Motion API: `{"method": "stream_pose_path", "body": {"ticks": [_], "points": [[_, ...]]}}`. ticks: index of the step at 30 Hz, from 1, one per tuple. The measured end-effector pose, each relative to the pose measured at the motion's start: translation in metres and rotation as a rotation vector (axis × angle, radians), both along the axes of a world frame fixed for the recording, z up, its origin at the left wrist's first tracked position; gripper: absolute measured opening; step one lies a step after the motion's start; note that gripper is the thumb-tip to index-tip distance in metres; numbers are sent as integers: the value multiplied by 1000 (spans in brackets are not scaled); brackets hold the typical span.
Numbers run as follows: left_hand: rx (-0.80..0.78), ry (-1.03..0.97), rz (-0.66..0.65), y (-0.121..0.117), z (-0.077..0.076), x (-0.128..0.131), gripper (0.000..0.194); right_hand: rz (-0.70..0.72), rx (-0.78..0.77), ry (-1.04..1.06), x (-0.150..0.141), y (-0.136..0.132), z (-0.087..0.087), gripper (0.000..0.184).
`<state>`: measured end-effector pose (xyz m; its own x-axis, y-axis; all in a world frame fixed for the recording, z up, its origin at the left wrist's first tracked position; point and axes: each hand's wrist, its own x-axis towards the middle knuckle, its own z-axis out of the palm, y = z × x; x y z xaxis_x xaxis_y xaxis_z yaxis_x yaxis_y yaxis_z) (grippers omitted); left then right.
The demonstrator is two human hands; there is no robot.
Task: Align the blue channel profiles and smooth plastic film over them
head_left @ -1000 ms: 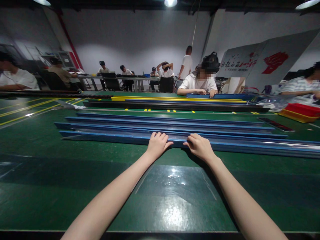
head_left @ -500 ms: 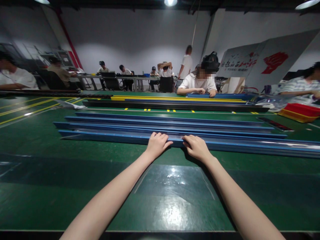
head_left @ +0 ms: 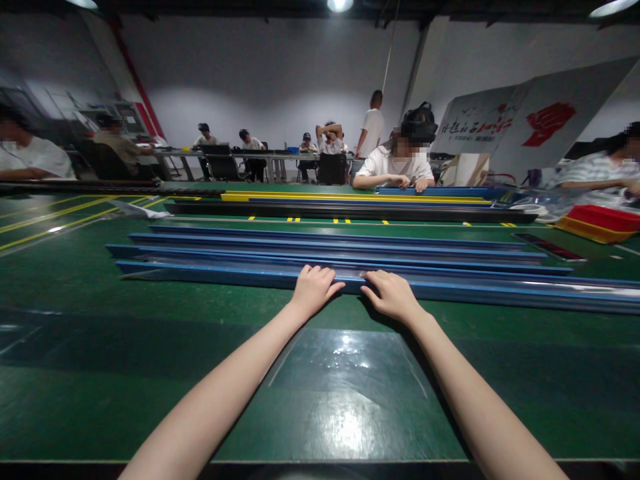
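A long blue plastic channel strip [head_left: 225, 274] lies lengthwise across the green table [head_left: 150, 413], nearest to me. Over its front edge curls my left hand [head_left: 315, 291], fingers on top and thumb along the near side. A short way to the right, my right hand [head_left: 393, 293] grips the same strip, its thumb at the front face. The undersides of the fingers are hidden. Just behind lie several similar blue strips [head_left: 240, 240], parallel to it. Clear film [head_left: 345, 353] covers part of the table between my forearms.
Farther back lie a black strip [head_left: 350, 212] and a yellow strip [head_left: 350, 197]. To the right are a dark flat phone-like object [head_left: 549, 247] and a red and yellow tray [head_left: 600, 223]. A person [head_left: 395, 163] leans on the far side; other people sit behind.
My right thumb and fingers have shifted very slightly left along the strip. My left hand and the strips look nearly the same.
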<state>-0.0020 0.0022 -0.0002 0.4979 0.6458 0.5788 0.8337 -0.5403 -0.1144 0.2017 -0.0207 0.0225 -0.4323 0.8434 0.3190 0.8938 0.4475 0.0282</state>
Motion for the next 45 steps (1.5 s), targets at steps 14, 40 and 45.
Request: {"method": "stream_pose_path", "body": {"ticks": [14,40,45], "points": [[-4,4,2,0,0,0,35,-20,11,-18,-1,0,-1,30],[32,20,60,-1,0,3,35,29,44,-8,1,3,-5,22],[44,23,82,0,0,3,38,18,46,-23,-1,2,-3,16]]}}
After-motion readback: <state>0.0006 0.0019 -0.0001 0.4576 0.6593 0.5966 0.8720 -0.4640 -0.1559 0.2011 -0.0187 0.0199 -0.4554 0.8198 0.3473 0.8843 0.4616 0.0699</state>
